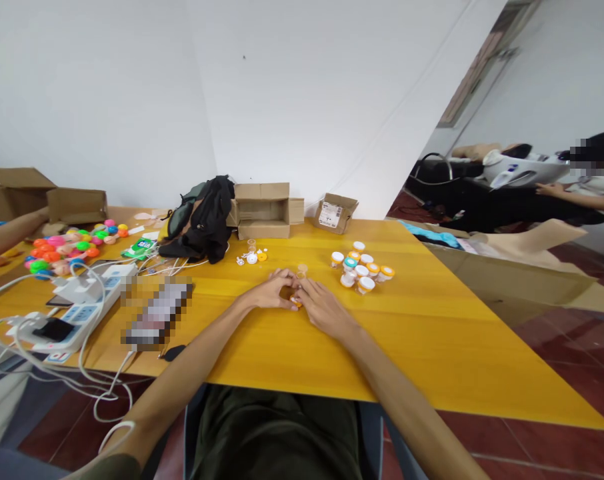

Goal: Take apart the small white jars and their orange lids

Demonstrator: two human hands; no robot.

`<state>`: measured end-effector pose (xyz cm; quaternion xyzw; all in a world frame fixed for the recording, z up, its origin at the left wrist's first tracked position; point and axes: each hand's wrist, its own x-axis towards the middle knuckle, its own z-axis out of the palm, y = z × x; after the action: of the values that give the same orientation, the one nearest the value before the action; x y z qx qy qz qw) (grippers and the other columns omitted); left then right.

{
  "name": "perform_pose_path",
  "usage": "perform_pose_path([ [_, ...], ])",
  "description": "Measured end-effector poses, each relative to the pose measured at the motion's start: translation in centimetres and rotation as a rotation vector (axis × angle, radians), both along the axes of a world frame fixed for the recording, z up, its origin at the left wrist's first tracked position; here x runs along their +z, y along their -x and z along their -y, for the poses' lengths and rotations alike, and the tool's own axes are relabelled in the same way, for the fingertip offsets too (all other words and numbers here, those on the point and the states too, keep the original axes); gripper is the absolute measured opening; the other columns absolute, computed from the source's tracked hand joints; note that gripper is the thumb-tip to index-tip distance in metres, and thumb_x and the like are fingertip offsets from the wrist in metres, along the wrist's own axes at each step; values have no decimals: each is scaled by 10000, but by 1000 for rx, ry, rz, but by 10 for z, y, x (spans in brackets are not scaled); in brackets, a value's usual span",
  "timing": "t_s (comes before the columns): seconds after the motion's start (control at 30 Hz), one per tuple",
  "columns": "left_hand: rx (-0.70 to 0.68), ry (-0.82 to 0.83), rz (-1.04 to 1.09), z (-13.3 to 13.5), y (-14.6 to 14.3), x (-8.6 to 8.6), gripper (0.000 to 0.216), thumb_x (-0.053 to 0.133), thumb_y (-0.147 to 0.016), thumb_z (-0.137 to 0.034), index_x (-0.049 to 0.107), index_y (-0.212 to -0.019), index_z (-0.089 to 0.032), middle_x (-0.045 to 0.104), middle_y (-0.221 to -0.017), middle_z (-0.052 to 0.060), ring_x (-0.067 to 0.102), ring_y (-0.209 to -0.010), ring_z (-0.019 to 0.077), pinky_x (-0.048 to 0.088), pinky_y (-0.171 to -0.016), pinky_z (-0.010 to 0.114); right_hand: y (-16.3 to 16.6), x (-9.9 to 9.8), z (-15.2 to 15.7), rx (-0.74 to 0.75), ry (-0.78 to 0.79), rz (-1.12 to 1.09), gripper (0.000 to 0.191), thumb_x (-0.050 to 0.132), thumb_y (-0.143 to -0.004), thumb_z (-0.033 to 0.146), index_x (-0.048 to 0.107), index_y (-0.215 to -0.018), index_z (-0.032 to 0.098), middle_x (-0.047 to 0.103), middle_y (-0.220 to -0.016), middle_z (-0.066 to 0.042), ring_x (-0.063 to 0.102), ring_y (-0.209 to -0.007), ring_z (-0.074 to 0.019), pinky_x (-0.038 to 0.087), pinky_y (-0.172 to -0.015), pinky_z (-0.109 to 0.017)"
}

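My left hand and my right hand meet over the table, fingers curled together round a small orange-and-white piece. Most of it is hidden by the fingers, so its kind is unclear. Just beyond the fingertips is a clear plastic cup. To the right stands a group of small clear jars with white, orange and teal lids. Farther back on the left lie loose white pieces, an orange piece and another clear cup.
At the back are an open cardboard box, a smaller carton and a black bag. Leftward lie a phone, a power strip with cables, and colourful toys near another person's arm. Someone sits far right.
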<state>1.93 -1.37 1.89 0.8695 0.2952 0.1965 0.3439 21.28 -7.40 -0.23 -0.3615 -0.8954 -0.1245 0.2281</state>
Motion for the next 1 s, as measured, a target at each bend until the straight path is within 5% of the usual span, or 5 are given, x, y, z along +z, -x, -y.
perform_pose_path([
  [1.0, -13, -19, -23, 0, 0, 0, 271, 819, -696, -243, 698, -937, -216, 571, -1133, 46, 485, -1158, 278, 330, -1091, 409, 5, 8, 5, 12, -169, 231, 243, 440, -988, 101, 672, -1033, 159, 691, -1030, -134, 641, -971, -263, 525, -813, -399],
])
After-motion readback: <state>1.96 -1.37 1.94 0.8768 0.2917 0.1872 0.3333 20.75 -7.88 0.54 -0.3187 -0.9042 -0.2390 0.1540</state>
